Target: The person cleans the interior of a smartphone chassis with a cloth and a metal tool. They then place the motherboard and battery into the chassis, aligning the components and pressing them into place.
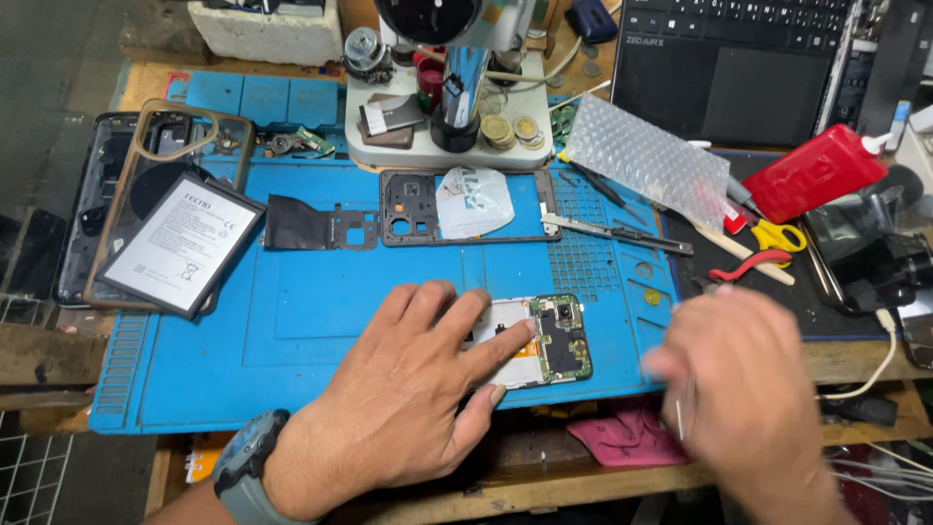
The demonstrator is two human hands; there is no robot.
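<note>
My left hand [408, 389] lies flat on an opened phone [544, 340] at the near edge of the blue work mat [292, 311], fingers spread over its white inner frame. The phone's green circuit board shows at its right end. My right hand [739, 389] is blurred to the right of the phone, above the mat's corner, fingers pinched on a thin metal tool [678, 418] that points down. A grey watch sits on my left wrist.
On the mat lie a phone battery [180, 243], a clear phone case [165, 136], a black shield piece [311, 226], a black mid-frame [466, 209] and tweezers [622, 231]. A microscope base [447, 107], bubble wrap [646, 156], red bottle [816, 170], scissors and a laptop stand behind.
</note>
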